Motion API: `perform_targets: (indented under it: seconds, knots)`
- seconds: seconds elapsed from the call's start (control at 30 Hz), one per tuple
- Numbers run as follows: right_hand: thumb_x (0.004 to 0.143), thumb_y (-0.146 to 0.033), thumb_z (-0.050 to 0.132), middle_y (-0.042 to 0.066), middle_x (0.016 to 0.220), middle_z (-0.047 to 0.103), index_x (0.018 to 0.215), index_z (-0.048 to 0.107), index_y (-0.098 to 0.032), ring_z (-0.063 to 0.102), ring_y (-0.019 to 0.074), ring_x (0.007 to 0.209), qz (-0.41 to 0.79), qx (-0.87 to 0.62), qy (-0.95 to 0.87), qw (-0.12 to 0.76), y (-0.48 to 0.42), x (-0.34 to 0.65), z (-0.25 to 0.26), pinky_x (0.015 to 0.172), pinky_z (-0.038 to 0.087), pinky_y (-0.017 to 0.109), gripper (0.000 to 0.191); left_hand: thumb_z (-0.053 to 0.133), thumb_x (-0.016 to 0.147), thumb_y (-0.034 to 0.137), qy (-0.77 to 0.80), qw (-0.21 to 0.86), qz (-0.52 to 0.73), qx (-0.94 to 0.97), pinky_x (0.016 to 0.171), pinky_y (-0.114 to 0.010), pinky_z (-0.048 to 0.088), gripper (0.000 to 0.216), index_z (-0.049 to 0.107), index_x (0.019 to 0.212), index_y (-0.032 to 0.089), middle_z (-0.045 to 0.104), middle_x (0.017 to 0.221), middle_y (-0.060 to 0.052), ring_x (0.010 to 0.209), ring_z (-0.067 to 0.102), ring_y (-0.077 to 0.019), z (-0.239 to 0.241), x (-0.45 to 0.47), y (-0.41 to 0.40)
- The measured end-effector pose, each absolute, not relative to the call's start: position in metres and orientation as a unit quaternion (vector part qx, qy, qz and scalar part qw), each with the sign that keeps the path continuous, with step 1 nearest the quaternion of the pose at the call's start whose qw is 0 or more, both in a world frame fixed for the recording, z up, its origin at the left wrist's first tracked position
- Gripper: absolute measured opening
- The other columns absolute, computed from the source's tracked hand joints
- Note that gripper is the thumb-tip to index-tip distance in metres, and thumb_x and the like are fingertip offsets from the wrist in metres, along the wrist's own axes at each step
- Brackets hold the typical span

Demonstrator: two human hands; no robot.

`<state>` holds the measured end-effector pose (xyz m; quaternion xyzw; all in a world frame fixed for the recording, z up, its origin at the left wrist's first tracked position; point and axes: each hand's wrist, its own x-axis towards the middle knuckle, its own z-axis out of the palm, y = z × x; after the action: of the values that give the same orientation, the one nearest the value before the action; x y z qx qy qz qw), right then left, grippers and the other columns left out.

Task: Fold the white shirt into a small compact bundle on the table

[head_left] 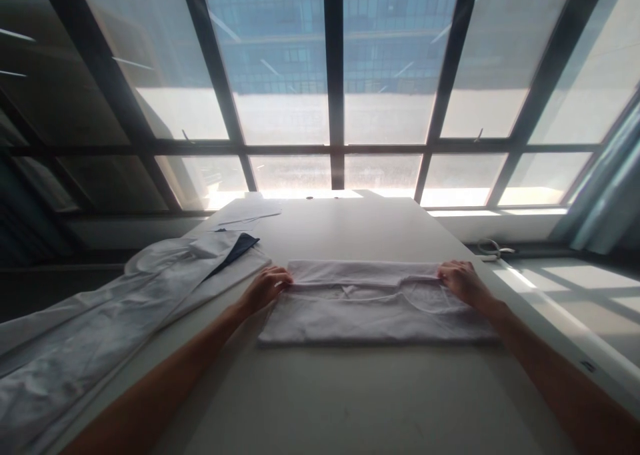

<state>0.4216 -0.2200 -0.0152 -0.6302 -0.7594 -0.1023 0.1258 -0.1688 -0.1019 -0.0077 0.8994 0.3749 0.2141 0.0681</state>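
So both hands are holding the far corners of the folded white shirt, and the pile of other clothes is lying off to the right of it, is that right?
Not quite. The left hand and right hand do hold the far corners of the folded white shirt, but the pile of other clothes lies to its left, not its right. The head view shows this.

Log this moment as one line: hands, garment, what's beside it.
left hand: grips left end of fold | right hand: grips right end | white shirt: folded flat on table | loose garments: piled left
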Motion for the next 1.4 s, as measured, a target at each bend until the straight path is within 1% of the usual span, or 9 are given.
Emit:
perform_targets:
  seconds: [0.13,0.3,0.43,0.7,0.97,1.07,1.13,1.27,1.4]
  knots:
    - [0.091,-0.011,0.054,0.008,0.093,0.074,0.085,0.072,-0.02,0.065,0.0257,0.093,-0.128,-0.649,-0.742,0.104,-0.22,0.421,-0.015,0.087,0.036,0.037,0.021,0.055,0.098,0.031,0.379,0.078,0.229,0.893,0.093,-0.039,0.051,0.024,0.079,0.101,0.029,0.075,0.1,-0.005,0.096,0.067,-0.0245,-0.005,-0.17,-0.106]
    - [0.093,-0.012,0.054,0.009,0.095,0.074,0.087,0.071,-0.02,0.065,0.0269,0.095,-0.144,-0.665,-0.725,0.107,-0.219,0.423,-0.017,0.089,0.038,0.038,0.02,0.052,0.102,0.037,0.36,0.08,0.216,0.904,0.093,-0.038,0.051,0.03,0.081,0.101,0.031,0.071,0.096,-0.004,0.093,0.065,-0.023,0.0,-0.169,-0.11]
    - [0.093,-0.012,0.055,0.01,0.096,0.074,0.087,0.071,-0.019,0.066,0.0278,0.096,-0.142,-0.667,-0.722,0.112,-0.218,0.424,-0.02,0.09,0.039,0.039,0.019,0.054,0.102,0.037,0.35,0.098,0.248,0.898,0.09,-0.037,0.052,0.028,0.081,0.104,0.029,0.07,0.097,-0.005,0.093,0.063,-0.0225,-0.001,-0.17,-0.111]
    - [0.094,-0.014,0.057,0.009,0.095,0.074,0.088,0.069,-0.021,0.066,0.0265,0.095,-0.153,-0.67,-0.719,0.105,-0.218,0.425,-0.022,0.089,0.04,0.037,0.016,0.059,0.099,0.028,0.336,0.099,0.228,0.909,0.09,-0.035,0.051,0.023,0.082,0.099,0.025,0.07,0.097,-0.007,0.094,0.062,-0.0212,-0.003,-0.175,-0.112]
    - [0.088,-0.017,0.064,0.009,0.096,0.074,0.091,0.073,-0.022,0.066,0.0266,0.097,-0.123,-0.678,-0.714,0.122,-0.219,0.422,-0.022,0.093,0.041,0.037,0.011,0.057,0.091,0.012,0.341,0.076,0.16,0.923,0.1,-0.037,0.049,0.038,0.083,0.106,0.034,0.072,0.106,-0.004,0.104,0.063,-0.023,0.002,-0.179,-0.114]
    - [0.087,-0.015,0.063,0.009,0.098,0.075,0.09,0.074,-0.022,0.066,0.0267,0.098,-0.115,-0.679,-0.714,0.122,-0.219,0.421,-0.022,0.094,0.041,0.038,0.013,0.05,0.084,0.002,0.351,0.044,0.169,0.92,0.107,-0.039,0.046,0.049,0.083,0.106,0.03,0.072,0.11,-0.004,0.109,0.062,-0.0228,0.009,-0.178,-0.116]
    - [0.088,-0.011,0.058,0.01,0.099,0.075,0.09,0.074,-0.022,0.066,0.0267,0.098,-0.114,-0.677,-0.717,0.118,-0.219,0.421,-0.02,0.094,0.041,0.038,0.019,0.044,0.085,0.001,0.366,0.022,0.202,0.908,0.109,-0.04,0.047,0.052,0.081,0.112,0.025,0.071,0.114,-0.006,0.111,0.062,-0.0234,0.017,-0.17,-0.118]
    - [0.086,-0.003,0.047,0.01,0.106,0.077,0.096,0.075,-0.02,0.066,0.0271,0.105,-0.123,-0.681,-0.709,0.135,-0.218,0.419,-0.018,0.098,0.042,0.039,0.034,0.039,0.097,0.013,0.374,0.016,0.236,0.897,0.112,-0.043,0.047,0.05,0.068,0.138,0.019,0.068,0.133,-0.01,0.125,0.061,-0.0262,0.032,-0.123,-0.122]
    - [0.086,-0.003,0.043,0.012,0.124,0.073,0.114,0.074,-0.018,0.063,0.0283,0.118,-0.141,-0.683,-0.69,0.193,-0.214,0.416,-0.02,0.105,0.043,0.04,0.045,0.041,0.107,0.035,0.352,0.058,0.184,0.916,0.121,-0.049,0.038,0.05,0.054,0.152,0.018,0.055,0.154,-0.014,0.146,0.048,-0.03,0.026,-0.039,-0.124]
